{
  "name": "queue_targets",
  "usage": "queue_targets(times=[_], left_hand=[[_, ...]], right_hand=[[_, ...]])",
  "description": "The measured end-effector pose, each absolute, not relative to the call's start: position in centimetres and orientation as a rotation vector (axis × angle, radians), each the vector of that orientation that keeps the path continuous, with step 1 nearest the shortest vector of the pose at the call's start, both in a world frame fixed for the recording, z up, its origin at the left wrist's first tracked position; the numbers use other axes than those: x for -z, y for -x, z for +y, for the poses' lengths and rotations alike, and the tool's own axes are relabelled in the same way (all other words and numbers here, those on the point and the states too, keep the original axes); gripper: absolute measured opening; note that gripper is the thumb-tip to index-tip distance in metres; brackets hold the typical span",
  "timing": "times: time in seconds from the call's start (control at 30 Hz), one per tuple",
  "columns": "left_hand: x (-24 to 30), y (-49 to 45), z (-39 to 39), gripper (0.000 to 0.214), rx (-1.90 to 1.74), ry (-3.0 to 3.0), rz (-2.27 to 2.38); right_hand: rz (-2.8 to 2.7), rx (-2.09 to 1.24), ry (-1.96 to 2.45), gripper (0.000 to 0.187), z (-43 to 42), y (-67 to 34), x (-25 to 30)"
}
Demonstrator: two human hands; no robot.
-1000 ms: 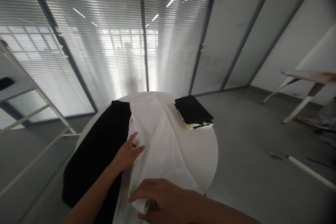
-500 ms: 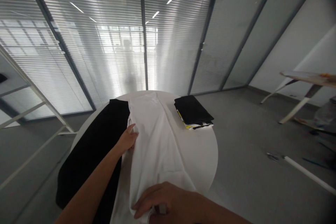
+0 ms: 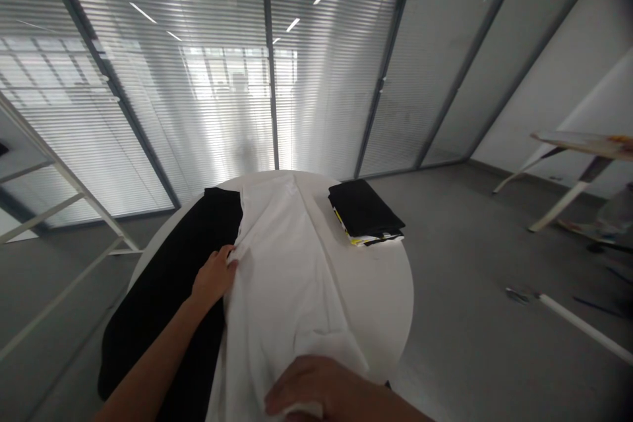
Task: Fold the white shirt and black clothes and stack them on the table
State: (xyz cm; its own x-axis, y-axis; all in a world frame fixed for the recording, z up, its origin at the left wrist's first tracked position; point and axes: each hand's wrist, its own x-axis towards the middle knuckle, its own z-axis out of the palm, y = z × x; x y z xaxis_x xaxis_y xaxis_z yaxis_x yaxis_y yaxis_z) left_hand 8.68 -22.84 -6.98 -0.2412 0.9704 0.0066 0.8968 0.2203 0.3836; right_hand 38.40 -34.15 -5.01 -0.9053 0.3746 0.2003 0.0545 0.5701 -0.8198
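A long white garment [image 3: 281,264] lies lengthwise over the round table, wrinkled, its near end running out of the bottom of the view. My left hand [image 3: 216,275] pinches the garment's left edge about halfway along, slightly lifting the fabric. Close to me, my right hand [image 3: 321,386] curls over the near part of the same garment, with cloth showing under its fingers; the fingertips are partly hidden. Under my left forearm a black cloth item [image 3: 168,290] is spread along the left side and droops past the table's edge.
On the table's right side sits a folded stack [image 3: 366,208], black on top with white and yellow edges below. The round white table [image 3: 380,290] stands before a glass partition with blinds [image 3: 326,92]. A white metal frame [image 3: 74,178] is at left, another table [image 3: 583,143] at right.
My left hand has moved left and slightly down, drawing the white garment's edge outward over the black cloth. My right hand has shifted slightly right and down.
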Motion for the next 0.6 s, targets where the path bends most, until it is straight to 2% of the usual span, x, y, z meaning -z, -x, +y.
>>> queue_targets(times=[0.1,0.2,0.33,0.4,0.47,0.6], left_hand=[[7.6,-9.0,-23.3,0.048,-0.356,-1.821,2.276],[7.5,-9.1,-23.0,0.05,-0.363,-1.77,2.243],[7.1,-9.1,-22.3,0.05,-0.392,-1.715,2.216],[7.1,-9.2,-22.3,0.05,-0.396,-1.726,2.226],[7.3,-9.2,-22.3,0.049,-0.395,-1.732,2.238],[7.7,-9.0,-22.2,0.048,-0.393,-1.742,2.244]], right_hand=[[-2.398,-0.898,1.108,0.035,-33.4,-41.4,3.6],[-2.393,-0.728,1.519,0.045,-33.4,-43.7,3.7],[-2.396,-0.928,1.574,0.069,-34.8,-45.1,4.2],[-2.4,-0.991,1.519,0.074,-35.3,-45.4,4.3],[-2.417,-1.001,1.447,0.071,-35.5,-45.7,4.5],[-2.414,-0.922,1.459,0.05,-35.7,-46.6,4.6]])
